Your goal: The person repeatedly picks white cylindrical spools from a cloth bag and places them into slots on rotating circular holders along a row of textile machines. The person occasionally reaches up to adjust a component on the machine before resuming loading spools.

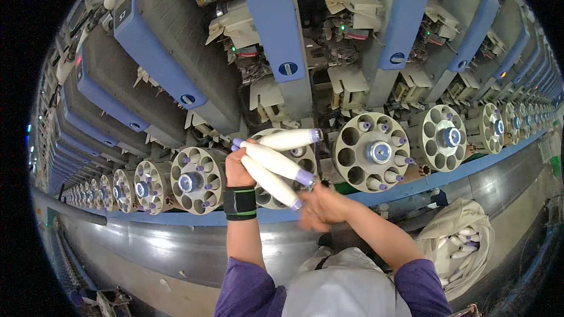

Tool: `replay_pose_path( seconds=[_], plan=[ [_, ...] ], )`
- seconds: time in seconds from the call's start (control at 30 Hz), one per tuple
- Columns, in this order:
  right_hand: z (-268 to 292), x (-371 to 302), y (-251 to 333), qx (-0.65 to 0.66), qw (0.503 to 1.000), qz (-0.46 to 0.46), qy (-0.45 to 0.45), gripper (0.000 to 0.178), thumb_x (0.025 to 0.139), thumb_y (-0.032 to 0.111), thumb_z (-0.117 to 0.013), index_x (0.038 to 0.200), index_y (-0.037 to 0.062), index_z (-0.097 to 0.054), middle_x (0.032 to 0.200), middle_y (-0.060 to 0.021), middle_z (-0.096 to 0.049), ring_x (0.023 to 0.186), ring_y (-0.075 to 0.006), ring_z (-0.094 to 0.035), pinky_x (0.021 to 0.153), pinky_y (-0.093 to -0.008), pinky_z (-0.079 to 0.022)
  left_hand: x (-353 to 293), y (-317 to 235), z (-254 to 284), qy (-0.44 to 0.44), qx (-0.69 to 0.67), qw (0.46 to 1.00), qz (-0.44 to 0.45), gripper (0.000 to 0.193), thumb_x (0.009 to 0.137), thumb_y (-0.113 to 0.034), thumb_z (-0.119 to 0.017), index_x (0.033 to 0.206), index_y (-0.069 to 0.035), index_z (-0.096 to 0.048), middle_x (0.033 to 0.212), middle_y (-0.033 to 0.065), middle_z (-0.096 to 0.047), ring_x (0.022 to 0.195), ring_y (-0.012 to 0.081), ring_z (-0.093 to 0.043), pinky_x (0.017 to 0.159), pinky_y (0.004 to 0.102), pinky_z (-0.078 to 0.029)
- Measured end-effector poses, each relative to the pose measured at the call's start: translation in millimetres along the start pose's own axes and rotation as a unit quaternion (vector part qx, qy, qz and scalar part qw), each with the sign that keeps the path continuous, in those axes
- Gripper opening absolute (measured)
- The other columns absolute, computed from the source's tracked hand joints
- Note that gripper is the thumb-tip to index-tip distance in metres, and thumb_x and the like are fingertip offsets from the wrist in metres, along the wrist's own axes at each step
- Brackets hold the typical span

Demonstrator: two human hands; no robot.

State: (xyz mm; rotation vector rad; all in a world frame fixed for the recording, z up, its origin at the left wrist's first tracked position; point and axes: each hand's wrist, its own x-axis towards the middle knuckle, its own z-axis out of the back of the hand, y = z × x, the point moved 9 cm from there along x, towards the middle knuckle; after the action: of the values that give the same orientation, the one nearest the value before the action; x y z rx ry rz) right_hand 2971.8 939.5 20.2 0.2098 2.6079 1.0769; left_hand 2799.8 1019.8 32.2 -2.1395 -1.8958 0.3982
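My left hand (237, 170), with a black and green band at the wrist, is closed on three white yarn bobbins (271, 160) at their narrow purple ends. They fan out to the right over a round cream magazine (265, 198), which they partly cover. My right hand (325, 204) is by the wide purple ends of the lower bobbins. Motion smears its fingers, so whether it grips anything is unclear. Just right of my hands is another round magazine (359, 154), with bobbins in several of its pockets and dark openings in the others.
Tall machine units with blue front panels (276, 23) stand in a long row behind the magazines. A blue rail (411, 192) runs below them. To my lower right sits a cream cloth sack (432, 238) holding several bobbins. A grey metal surface (158, 238) stretches along the front.
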Motion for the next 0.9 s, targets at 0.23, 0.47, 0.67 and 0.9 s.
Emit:
replay_pose_path(
  seconds=[0.23,0.47,0.67,0.9],
  plan=[
    [75,-39,27,-0.230,0.934,0.105,-0.254,0.025,0.091,0.022,-0.043,0.082,0.0035,-0.056,0.053,0.0032,-0.041,0.044,-0.0054,-0.035,0.041,-0.0210,-0.028,-6,8,26,0.019,0.495,0.868,-0.020,0.033,0.068,-0.004,-0.049,0.100,0.002,-0.057,0.096,0.0142,-0.060,0.088,0.0246,-0.059,0.082,0.0365,-0.047],
    [27,8,18,-0.496,0.853,-0.009,-0.166,0.021,0.088,0.017,-0.045,0.082,0.0033,-0.060,0.066,-0.0032,-0.056,0.056,-0.0108,-0.050,0.053,-0.0252,-0.040,-56,70,-40,0.027,0.745,0.593,-0.306,0.019,0.052,-0.014,-0.065,0.070,-0.008,-0.062,0.099,0.0107,-0.055,0.098,0.0259,-0.046,0.085,0.0393,-0.033],
    [-6,-1,76,-0.478,0.856,0.119,-0.157,0.021,0.091,0.014,-0.041,0.082,0.0014,-0.056,0.052,0.0024,-0.044,0.044,-0.0044,-0.039,0.042,-0.0195,-0.030,-78,45,-29,-0.075,0.726,0.594,-0.339,0.020,0.056,-0.017,-0.064,0.073,-0.008,-0.063,0.104,0.0105,-0.050,0.093,0.0325,-0.040,0.083,0.0416,-0.035],
    [-40,51,120,-0.546,0.817,0.128,-0.132,0.025,0.088,0.022,-0.044,0.088,0.0000,-0.056,0.074,-0.0170,-0.058,0.070,-0.0315,-0.057,0.066,-0.0366,-0.045,-23,90,-33,0.177,0.664,0.715,-0.130,0.023,0.071,-0.019,-0.062,0.088,-0.003,-0.061,0.091,0.0104,-0.060,0.086,0.0245,-0.057,0.079,0.0358,-0.044]
  ],
)
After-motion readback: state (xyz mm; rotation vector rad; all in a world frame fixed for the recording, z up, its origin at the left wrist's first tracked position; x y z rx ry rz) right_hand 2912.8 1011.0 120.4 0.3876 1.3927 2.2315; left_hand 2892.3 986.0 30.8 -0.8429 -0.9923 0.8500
